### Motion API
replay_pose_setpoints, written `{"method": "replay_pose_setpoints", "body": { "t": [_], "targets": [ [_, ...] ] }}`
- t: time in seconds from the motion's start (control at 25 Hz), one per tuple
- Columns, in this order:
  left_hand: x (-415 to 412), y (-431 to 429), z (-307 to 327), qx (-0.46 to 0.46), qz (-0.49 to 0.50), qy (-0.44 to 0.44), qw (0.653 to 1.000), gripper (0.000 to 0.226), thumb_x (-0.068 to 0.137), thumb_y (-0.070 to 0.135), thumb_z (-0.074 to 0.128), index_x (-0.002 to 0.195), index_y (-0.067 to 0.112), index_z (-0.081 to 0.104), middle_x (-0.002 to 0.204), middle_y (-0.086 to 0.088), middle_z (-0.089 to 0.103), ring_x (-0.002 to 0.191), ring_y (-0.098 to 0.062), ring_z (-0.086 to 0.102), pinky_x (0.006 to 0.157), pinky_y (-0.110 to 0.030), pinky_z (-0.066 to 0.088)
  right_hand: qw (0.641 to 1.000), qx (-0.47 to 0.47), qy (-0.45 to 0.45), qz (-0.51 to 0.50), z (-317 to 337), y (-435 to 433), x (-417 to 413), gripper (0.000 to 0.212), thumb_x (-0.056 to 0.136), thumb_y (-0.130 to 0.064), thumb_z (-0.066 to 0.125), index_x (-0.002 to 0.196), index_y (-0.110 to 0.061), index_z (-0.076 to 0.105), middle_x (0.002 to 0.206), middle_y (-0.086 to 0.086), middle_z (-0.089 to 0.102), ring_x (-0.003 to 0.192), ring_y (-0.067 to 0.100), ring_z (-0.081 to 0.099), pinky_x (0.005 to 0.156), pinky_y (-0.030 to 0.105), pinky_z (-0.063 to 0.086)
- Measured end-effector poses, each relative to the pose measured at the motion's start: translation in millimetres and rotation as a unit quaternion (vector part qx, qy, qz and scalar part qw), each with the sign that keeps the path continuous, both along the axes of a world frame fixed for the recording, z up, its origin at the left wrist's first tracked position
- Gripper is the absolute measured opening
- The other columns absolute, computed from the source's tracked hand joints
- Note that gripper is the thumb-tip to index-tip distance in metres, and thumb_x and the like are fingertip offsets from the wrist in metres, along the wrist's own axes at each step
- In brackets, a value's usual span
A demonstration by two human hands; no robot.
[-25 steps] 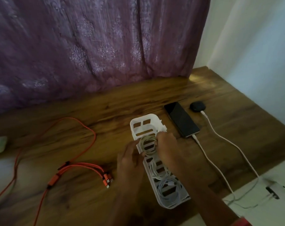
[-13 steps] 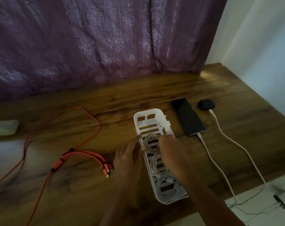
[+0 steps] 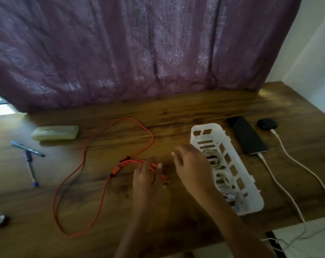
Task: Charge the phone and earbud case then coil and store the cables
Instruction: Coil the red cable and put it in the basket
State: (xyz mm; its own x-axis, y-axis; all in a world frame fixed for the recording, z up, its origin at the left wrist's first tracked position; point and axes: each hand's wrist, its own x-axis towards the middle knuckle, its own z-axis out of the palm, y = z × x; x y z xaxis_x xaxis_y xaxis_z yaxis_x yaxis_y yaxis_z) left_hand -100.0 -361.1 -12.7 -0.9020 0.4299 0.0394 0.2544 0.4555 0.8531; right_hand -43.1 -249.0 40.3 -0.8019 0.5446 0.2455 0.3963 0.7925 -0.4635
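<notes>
Well, the orange cable (image 3: 152,140) lay stretched out left of the white basket (image 3: 255,208). It looked light and bendy, best held near its plugs (image 3: 165,179), which pointed at the basket. The left hand (image 3: 146,176) covered them; I could not tell if it pinched. The right hand (image 3: 192,169) was spread, holding nothing.

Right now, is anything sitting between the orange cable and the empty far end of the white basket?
Only the right hand hovers over that gap; otherwise bare table separates the orange cable from the white basket, whose far end holds nothing.
</notes>
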Motion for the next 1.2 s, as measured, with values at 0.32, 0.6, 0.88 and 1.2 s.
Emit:
{"method": "replay_pose_setpoints", "body": {
  "t": [0.32, 0.6, 0.88, 1.2],
  "targets": [
    [-38, -88, 14, -0.002, 0.025, 0.069, 0.997, 0.024, 0.091, 0.023, 0.053, 0.113, 0.015, 0.060, 0.107, -0.005, 0.064, 0.105, -0.022, 0.055, 0.074, -0.015, 0.031, 0.983, 0.012, -0.164, -0.087, -64, -66, -33, 0.042, 0.093, -0.039, 0.048, 0.125, -0.012, 0.049, 0.130, 0.007, 0.047, 0.121, 0.022, 0.042, 0.099, 0.034, 0.037],
    [-40, -130, 17, 0.007, -0.031, 0.077, 0.997, 0.021, 0.091, 0.018, 0.053, 0.110, 0.017, 0.060, 0.101, 0.011, 0.056, 0.104, -0.015, 0.053, 0.073, -0.015, 0.030, 0.982, 0.052, -0.131, -0.125, -63, -78, -36, 0.022, 0.095, -0.024, 0.045, 0.109, -0.013, 0.059, 0.108, 0.003, 0.058, 0.100, 0.015, 0.054, 0.086, 0.028, 0.044],
    [-52, -133, 54, 0.022, -0.103, 0.130, 0.986, 0.034, 0.089, 0.008, 0.053, 0.123, 0.014, 0.054, 0.117, -0.001, 0.058, 0.111, -0.015, 0.050, 0.083, -0.017, 0.035, 0.925, -0.339, 0.156, -0.079, 10, -99, -26, 0.017, 0.085, -0.014, 0.065, 0.101, -0.014, 0.064, 0.086, -0.004, 0.066, 0.064, 0.001, 0.064, 0.052, 0.008, 0.047],
    [-60, -93, 122, 0.113, -0.211, 0.226, 0.944, 0.020, 0.089, 0.001, 0.052, 0.105, 0.007, 0.064, 0.093, 0.005, 0.069, 0.088, 0.003, 0.062, 0.071, -0.006, 0.044, 0.855, -0.377, 0.345, 0.087, 81, -109, -32, 0.028, 0.074, -0.001, 0.072, 0.091, -0.023, 0.071, 0.085, -0.008, 0.071, 0.082, 0.000, 0.066, 0.072, 0.014, 0.052]
  ]
}}
